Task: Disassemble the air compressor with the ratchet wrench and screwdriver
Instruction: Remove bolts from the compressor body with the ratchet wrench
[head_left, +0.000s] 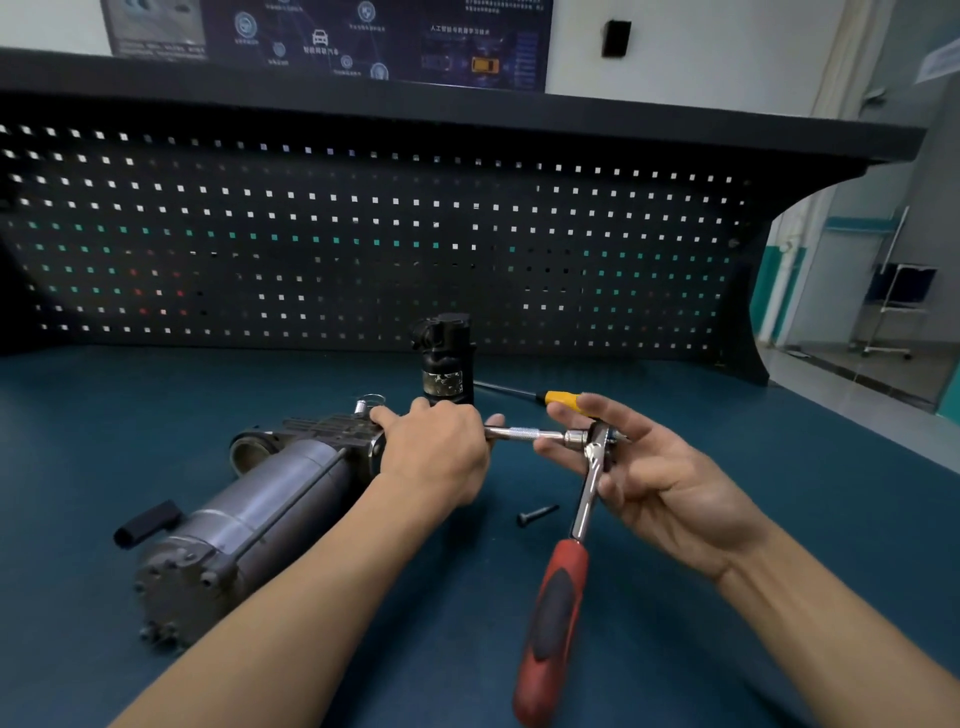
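Fingers are closed on the ratchet wrench by the right hand and on the air compressor by the left hand; bolt loosening is judged underway, and a handle swing is needed next

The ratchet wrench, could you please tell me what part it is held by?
The right hand holds the ratchet wrench at its metal head; the red handle hangs free. The left hand grips its extension bar.

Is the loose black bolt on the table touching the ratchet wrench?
Apart. The head view shows a strip of blue table between the bolt and the ratchet wrench, which the right hand holds.
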